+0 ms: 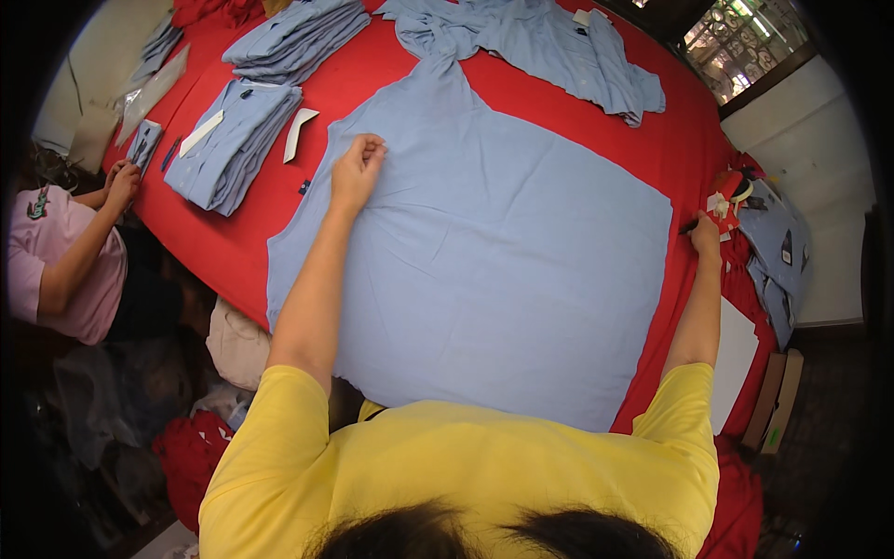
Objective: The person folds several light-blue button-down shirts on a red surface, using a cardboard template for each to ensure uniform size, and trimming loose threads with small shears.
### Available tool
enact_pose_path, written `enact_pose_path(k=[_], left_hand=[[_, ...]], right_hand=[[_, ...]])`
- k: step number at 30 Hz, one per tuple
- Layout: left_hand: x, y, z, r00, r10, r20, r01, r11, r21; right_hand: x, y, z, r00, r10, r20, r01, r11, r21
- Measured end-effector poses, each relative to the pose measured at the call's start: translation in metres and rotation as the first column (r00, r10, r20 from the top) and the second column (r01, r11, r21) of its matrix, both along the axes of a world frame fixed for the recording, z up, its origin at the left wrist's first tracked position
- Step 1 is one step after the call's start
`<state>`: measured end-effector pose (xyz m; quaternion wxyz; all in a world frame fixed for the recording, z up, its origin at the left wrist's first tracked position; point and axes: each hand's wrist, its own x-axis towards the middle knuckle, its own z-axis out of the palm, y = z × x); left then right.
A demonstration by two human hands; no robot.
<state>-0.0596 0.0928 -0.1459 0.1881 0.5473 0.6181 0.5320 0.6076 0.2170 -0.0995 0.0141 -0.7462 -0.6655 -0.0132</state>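
A co-worker (70, 261) at nine o'clock; red table cloth (233, 247); the left hand (357, 174) curled over the centred blue garment (503, 261), grip unclear, its long axis running ten-to-four, a narrow part toward twelve; the right hand (706, 235), near three, gripping a dark object (687, 226); window (745, 47) at two

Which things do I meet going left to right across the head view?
Co-worker's pink shirt, nearer stack of folded blue garments, left hand, right hand, blue garments at far right. The spread blue garment is left out: it runs beneath the left hand.
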Motion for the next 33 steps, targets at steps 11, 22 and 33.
enact_pose_path(k=[11, 22, 33], left_hand=[[0.0, -0.002, 0.008, 0.943, -0.089, -0.322, 0.083, 0.996, -0.033], [0.0, 0.01, -0.009, 1.0, -0.008, -0.001, 0.008, 0.998, -0.061], [-0.003, 0.011, -0.013, 0.999, 0.014, -0.028, -0.016, 0.997, -0.075]], right_hand=[[-0.139, -0.014, 0.033, 0.538, 0.347, -0.768, -0.129, 0.934, 0.332], [-0.489, -0.07, -0.019, 0.341, 0.577, -0.742, -0.585, 0.748, 0.312], [-0.503, -0.079, -0.02, 0.482, 0.631, -0.608, -0.6, 0.743, 0.295]])
